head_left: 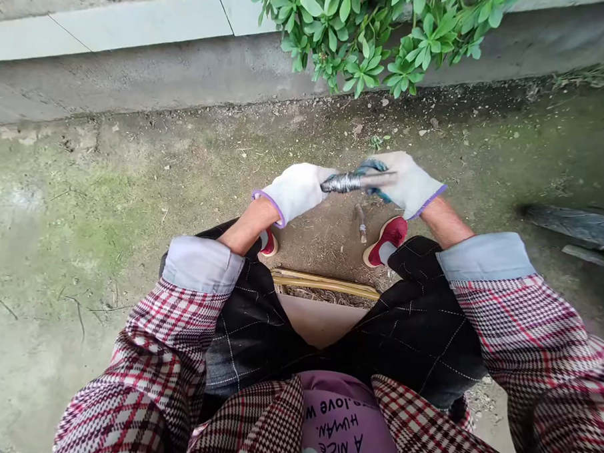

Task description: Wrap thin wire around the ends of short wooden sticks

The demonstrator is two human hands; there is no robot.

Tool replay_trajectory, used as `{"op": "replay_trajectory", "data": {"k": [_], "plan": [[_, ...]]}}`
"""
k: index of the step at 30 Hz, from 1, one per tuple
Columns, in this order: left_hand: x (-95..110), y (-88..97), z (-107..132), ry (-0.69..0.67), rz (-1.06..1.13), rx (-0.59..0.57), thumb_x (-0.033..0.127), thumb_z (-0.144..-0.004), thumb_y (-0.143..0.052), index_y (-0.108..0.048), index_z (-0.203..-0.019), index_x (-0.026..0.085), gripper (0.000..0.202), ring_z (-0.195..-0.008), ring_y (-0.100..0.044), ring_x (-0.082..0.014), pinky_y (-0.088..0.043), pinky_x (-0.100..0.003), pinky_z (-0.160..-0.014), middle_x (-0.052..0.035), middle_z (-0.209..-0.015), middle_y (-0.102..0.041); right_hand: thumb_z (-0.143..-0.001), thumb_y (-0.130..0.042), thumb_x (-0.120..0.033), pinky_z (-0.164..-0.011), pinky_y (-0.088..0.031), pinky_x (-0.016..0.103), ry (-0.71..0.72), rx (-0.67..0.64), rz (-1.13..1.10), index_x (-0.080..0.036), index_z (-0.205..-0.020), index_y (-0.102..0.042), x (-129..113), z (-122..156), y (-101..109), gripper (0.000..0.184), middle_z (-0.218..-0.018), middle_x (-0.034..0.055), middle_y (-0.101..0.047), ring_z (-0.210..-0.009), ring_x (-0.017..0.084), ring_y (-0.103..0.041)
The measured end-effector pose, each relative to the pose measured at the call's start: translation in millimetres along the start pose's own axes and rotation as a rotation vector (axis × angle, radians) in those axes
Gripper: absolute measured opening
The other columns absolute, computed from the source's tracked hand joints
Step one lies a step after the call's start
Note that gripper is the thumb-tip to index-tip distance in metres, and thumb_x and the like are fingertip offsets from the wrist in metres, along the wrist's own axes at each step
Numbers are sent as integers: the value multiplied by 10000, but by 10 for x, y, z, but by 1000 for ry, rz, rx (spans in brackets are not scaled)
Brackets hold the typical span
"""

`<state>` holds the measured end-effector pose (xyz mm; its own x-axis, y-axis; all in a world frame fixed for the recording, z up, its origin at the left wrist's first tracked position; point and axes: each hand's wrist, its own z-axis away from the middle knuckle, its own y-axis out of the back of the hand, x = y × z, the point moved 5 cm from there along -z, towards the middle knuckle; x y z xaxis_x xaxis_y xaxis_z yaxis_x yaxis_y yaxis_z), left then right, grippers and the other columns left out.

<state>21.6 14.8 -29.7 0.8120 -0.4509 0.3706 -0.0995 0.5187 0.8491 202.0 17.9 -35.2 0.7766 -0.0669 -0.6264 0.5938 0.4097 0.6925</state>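
White gloves with purple cuffs cover both hands, which meet over the ground in front of my knees. My left hand [303, 190] is closed round the dark left end of a short rod wound with silver wire [344, 182]. Around the rod's other, grey-brown end is my right hand [404, 181], its dark teal-coated fingers curled; motion blurs this end. Between my red shoes, below the hands, a short stick with a pale band [361, 224] lies on the dirt.
Ahead runs a low concrete wall [178, 81] topped with pale tiles [151, 23], a leafy green shrub [360, 42] hanging over it. Yellow rails [324, 282] and a beige panel [323, 317] sit between my legs. A dark tyre-like object [567, 221] is at right.
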Motion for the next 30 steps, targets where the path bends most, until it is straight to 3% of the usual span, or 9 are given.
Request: {"op": "replay_trajectory", "data": {"k": [5, 9, 11, 15, 18, 22, 26, 30], "plan": [[-194, 116, -22, 131, 80, 87, 241, -984, -467, -748, -1257, 185, 395, -867, -648, -183, -452, -311, -819, -69, -1023, -780, -914, -555, -226, -618, -473, 281, 16, -95, 8, -162, -831, -739, -211, 116, -291, 212, -694, 30, -686, -609, 148, -595], [-372, 58, -55, 241, -53, 122, 201, -991, -444, -738, -1286, 195, 416, -932, -704, -242, -471, -346, -828, -114, -1025, -763, -931, -582, -274, -561, -440, 251, 65, -215, -47, -183, -862, -748, -371, 297, -380, 201, -702, 4, -703, -565, 118, -585], [-396, -33, -65, 240, -158, 74, 174, -990, -436, -747, -1272, 198, 420, -976, -717, -279, -482, -372, -834, -132, -1005, -757, -932, -585, -295, -554, -445, 255, 84, -261, -68, -195, -883, -759, -426, 369, -338, 206, -718, 3, -712, -562, 119, -590], [-321, -264, -96, 157, -271, -75, 149, -969, -472, -768, -1226, 210, 397, -1021, -718, -306, -500, -385, -840, -136, -956, -755, -934, -571, -314, -629, -496, 306, 144, -143, 10, -220, -866, -768, -422, 350, -73, 229, -782, 32, -732, -691, 179, -634], [-215, -333, -118, 70, -274, -107, 158, -962, -472, -773, -1233, 220, 409, -984, -722, -307, -502, -392, -821, -140, -951, -758, -945, -558, -329, -723, -528, 348, 137, -38, 82, -245, -825, -754, -282, 231, 73, 245, -817, 44, -733, -806, 227, -650], [-105, -274, -79, 1, -166, -115, 207, -939, -498, -782, -1221, 243, 402, -895, -717, -264, -491, -352, -773, -99, -941, -770, -945, -594, -403, -715, -535, 365, 63, 3, 20, -234, -860, -770, -73, 93, 94, 258, -765, 50, -713, -798, 243, -654], [-42, -180, 2, -16, -23, -77, 250, -917, -523, -802, -1106, 228, 337, -813, -683, -199, -475, -296, -732, -62, -894, -774, -940, -612, -438, -624, -522, 342, 46, -18, -161, -221, -906, -782, -69, 77, 88, 278, -762, 54, -714, -720, 215, -636], [0, -91, 12, -25, 135, -43, 263, -917, -533, -771, -1151, 226, 336, -789, -643, -178, -496, -287, -723, -34, -924, -778, -904, -657, -285, -484, -448, 286, -41, -76, -362, -187, -812, -707, -146, 94, 19, 144, -704, 35, -672, -558, 147, -546]]}}
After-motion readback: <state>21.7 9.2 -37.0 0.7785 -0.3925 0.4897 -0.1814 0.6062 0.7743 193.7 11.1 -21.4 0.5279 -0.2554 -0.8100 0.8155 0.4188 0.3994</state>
